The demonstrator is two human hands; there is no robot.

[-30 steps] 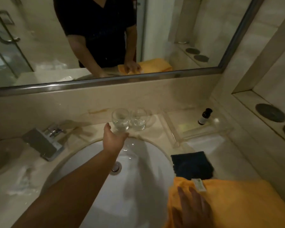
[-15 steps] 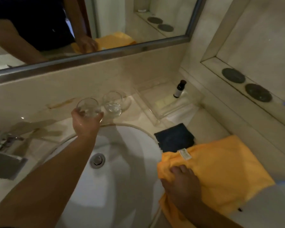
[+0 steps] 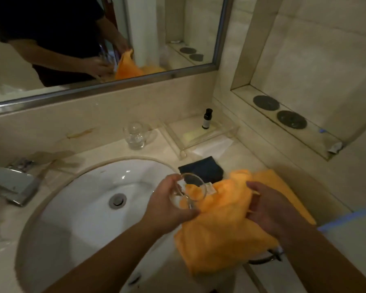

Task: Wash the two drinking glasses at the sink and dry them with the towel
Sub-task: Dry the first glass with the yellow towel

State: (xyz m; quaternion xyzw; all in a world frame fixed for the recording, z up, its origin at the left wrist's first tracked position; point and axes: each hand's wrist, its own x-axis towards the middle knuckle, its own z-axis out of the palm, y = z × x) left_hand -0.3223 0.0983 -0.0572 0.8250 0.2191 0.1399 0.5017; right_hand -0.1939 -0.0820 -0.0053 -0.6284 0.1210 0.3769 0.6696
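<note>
Left hand [image 3: 167, 208] grips one drinking glass [image 3: 191, 188], right hand [image 3: 269, 209] bunches the orange towel [image 3: 220, 233] at the sink [image 3: 82, 199] edge; second glass [image 3: 135, 137] and dark cloth [image 3: 201, 170] sit behind.

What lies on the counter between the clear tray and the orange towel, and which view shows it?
A folded dark cloth lies between the clear tray and the orange towel. The head view shows it.
</note>
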